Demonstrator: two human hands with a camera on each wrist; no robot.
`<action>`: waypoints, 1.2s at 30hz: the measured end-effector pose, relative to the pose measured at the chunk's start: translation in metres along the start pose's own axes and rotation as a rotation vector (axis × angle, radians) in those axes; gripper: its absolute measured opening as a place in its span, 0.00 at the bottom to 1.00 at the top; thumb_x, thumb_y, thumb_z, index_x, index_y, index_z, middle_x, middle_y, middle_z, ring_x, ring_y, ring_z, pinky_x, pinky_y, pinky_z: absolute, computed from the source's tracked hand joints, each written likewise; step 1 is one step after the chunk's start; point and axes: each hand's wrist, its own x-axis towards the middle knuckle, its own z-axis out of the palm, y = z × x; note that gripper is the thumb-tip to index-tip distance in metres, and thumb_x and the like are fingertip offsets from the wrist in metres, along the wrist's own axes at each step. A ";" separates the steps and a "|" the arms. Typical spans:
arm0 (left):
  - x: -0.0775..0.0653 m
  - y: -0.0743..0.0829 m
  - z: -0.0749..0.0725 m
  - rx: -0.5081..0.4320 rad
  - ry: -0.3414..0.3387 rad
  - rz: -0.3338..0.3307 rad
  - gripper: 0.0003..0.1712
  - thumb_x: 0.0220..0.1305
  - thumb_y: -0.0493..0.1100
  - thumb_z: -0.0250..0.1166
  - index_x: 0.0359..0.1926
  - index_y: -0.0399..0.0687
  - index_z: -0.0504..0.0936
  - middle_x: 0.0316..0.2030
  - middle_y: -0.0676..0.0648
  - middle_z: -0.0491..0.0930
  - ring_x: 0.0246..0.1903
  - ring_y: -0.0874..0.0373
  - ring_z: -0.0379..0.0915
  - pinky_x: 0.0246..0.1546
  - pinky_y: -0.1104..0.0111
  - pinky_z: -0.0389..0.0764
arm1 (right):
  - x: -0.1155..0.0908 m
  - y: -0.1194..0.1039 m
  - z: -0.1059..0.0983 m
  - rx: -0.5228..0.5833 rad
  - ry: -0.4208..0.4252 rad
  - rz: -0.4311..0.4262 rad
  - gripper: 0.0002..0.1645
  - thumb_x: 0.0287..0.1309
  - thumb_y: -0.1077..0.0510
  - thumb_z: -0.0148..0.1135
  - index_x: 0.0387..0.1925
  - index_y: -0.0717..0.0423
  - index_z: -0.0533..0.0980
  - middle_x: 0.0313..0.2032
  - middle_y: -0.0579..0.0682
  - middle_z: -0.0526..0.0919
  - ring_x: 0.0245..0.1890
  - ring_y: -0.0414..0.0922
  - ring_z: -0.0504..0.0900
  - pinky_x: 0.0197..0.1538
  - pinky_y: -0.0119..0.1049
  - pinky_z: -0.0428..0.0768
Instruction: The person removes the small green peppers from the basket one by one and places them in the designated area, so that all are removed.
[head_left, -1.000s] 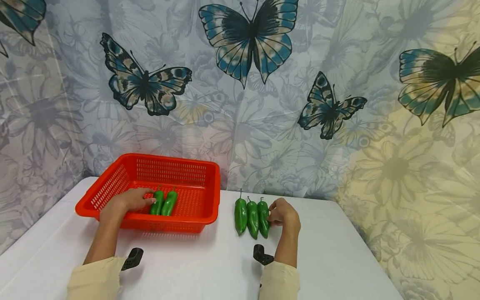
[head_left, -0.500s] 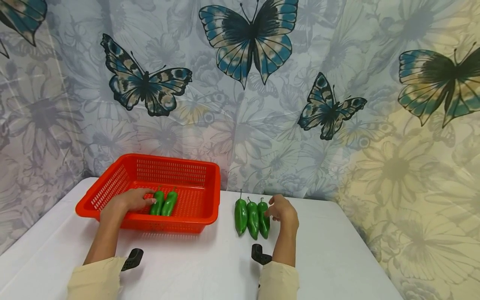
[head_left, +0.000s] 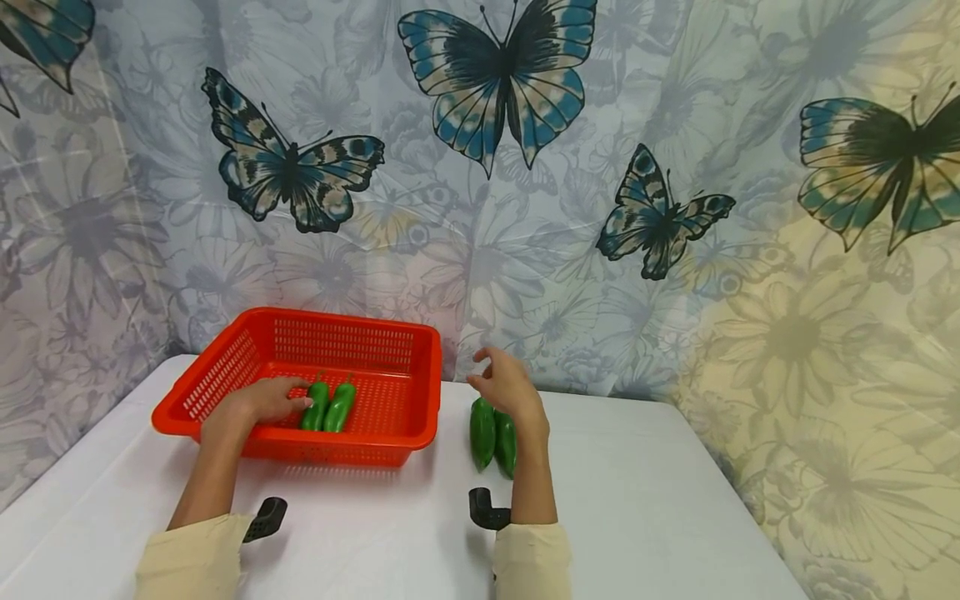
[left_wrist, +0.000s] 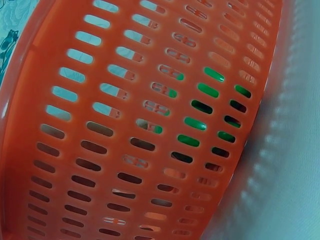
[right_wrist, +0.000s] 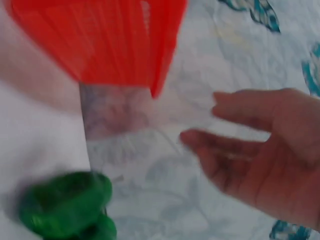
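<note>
Inside the red plastic basket [head_left: 330, 451] lie two green chili peppers [head_left: 341, 407] side by side. My left hand [head_left: 258, 402] reaches over the basket's near rim, its fingertips right at the left pepper [head_left: 316, 408]. In the left wrist view, the slotted basket wall [left_wrist: 30, 100] hides most of that hand, with bits of green pepper [left_wrist: 195, 123] showing through. My right hand [head_left: 506, 385] hovers above the peppers on the table [head_left: 482, 433], fingers loosely bent and nothing between them. Its wrist covers the rightmost of these. The right wrist view shows the hand [right_wrist: 265, 150] apart from the blurred peppers [right_wrist: 65, 205].
A white cloth covers the table [head_left: 637, 483]. Behind it hangs a curtain [head_left: 555, 275] printed with flowers and butterflies. Black wrist-camera mounts [head_left: 489, 510] stick out from both sleeves. The basket stands on the left half of the table, near the curtain.
My right hand has left the rightmost table pepper, rising and moving left over the row. My left hand and the basket stay where they were.
</note>
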 end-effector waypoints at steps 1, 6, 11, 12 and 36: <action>0.000 0.000 0.000 0.003 0.000 0.004 0.37 0.76 0.52 0.60 0.74 0.32 0.66 0.68 0.23 0.70 0.66 0.25 0.67 0.67 0.30 0.69 | 0.002 -0.005 0.004 0.015 0.022 -0.048 0.19 0.68 0.61 0.66 0.57 0.63 0.78 0.38 0.61 0.87 0.32 0.48 0.84 0.38 0.39 0.86; 0.000 -0.001 0.001 0.014 -0.004 0.008 0.37 0.76 0.53 0.60 0.74 0.33 0.66 0.68 0.22 0.69 0.66 0.24 0.67 0.67 0.30 0.69 | 0.013 -0.027 0.030 0.106 0.084 -0.240 0.16 0.70 0.64 0.63 0.56 0.64 0.77 0.37 0.62 0.88 0.33 0.49 0.86 0.38 0.37 0.88; -0.001 0.000 0.001 0.015 -0.006 0.008 0.37 0.76 0.53 0.60 0.74 0.33 0.66 0.68 0.22 0.69 0.67 0.24 0.67 0.67 0.30 0.69 | 0.017 -0.051 0.060 0.152 0.048 -0.305 0.18 0.73 0.61 0.61 0.60 0.61 0.76 0.31 0.56 0.85 0.25 0.39 0.77 0.29 0.26 0.76; -0.001 0.000 0.001 0.014 -0.004 0.007 0.36 0.76 0.52 0.60 0.74 0.33 0.66 0.68 0.22 0.69 0.67 0.24 0.66 0.67 0.30 0.68 | 0.017 -0.056 0.068 0.157 0.035 -0.307 0.19 0.74 0.59 0.61 0.61 0.61 0.76 0.30 0.54 0.84 0.24 0.37 0.75 0.28 0.25 0.73; 0.000 0.001 0.005 0.030 0.008 0.013 0.33 0.76 0.49 0.60 0.72 0.32 0.69 0.66 0.22 0.72 0.66 0.24 0.68 0.67 0.30 0.69 | 0.017 -0.078 0.125 -0.125 -0.631 -0.092 0.38 0.79 0.28 0.31 0.67 0.36 0.79 0.74 0.42 0.74 0.78 0.45 0.69 0.81 0.50 0.64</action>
